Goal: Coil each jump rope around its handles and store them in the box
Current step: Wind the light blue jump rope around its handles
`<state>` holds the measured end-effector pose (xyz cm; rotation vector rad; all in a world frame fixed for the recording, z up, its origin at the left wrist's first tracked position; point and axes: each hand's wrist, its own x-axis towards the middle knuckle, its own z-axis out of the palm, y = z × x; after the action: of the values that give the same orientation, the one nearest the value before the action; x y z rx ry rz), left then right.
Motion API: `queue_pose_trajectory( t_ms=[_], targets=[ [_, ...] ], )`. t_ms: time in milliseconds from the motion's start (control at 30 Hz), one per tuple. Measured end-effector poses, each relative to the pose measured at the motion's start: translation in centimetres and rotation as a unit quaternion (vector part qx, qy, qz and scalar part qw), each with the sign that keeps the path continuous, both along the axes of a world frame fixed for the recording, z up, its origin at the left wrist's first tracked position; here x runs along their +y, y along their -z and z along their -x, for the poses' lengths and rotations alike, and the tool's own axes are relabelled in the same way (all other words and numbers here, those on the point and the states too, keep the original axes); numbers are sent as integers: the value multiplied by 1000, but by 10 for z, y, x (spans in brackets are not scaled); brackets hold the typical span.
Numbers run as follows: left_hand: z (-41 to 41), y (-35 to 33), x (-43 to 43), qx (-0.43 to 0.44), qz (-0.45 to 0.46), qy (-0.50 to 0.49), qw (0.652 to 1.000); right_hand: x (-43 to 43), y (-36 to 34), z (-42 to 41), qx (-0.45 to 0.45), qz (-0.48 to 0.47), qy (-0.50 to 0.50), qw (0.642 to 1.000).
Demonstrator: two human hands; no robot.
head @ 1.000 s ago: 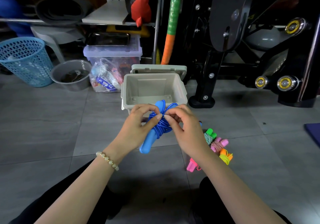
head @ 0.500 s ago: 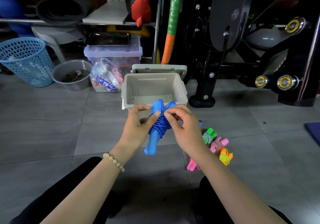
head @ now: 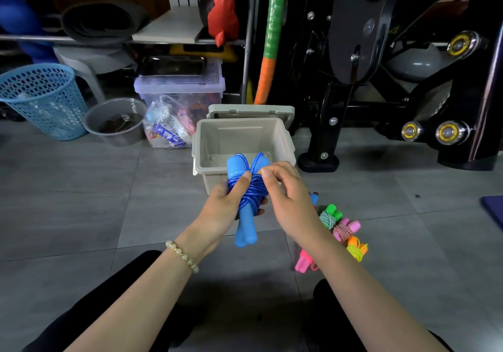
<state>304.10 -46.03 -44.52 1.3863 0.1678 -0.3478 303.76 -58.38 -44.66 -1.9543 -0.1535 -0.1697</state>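
Note:
A blue jump rope (head: pixel 246 202) with its cord coiled around two blue handles is held upright in front of the beige box (head: pixel 288 145). My left hand (head: pixel 223 207) grips the bundle around its middle, thumb on the coils. My right hand (head: pixel 283 193) pinches the cord at the top of the coil. The box is open and looks empty, its lid (head: pixel 250 110) leaning behind it. On the floor to the right lie coiled ropes: a green one (head: pixel 329 215), a pink striped one (head: pixel 345 228), an orange-yellow one (head: pixel 358 248) and a pink one (head: pixel 303 262).
A clear storage bin (head: pixel 179 90), a plastic bag (head: pixel 166 128), a grey bowl (head: pixel 117 120) and a blue mesh basket (head: pixel 40 98) stand at the back left. A black gym machine (head: pixel 381 66) fills the back right. My knees are at the bottom edge.
The blue bundle has turned from tilted to nearly upright and shifted slightly toward the box. My left hand now wraps its middle; my right hand still pinches the cord on top.

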Motion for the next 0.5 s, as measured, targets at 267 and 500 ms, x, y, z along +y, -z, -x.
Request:
queue_pose_trajectory(
  t_ms=[267,500],
  targets=[
    [-7,-3,-1,-54,14,-74,996,2,-3,3,5,-129,68,989],
    [-5,3,-3,-80,-13,-84,993,10,-5,4,93,-237,125,959]
  ],
)
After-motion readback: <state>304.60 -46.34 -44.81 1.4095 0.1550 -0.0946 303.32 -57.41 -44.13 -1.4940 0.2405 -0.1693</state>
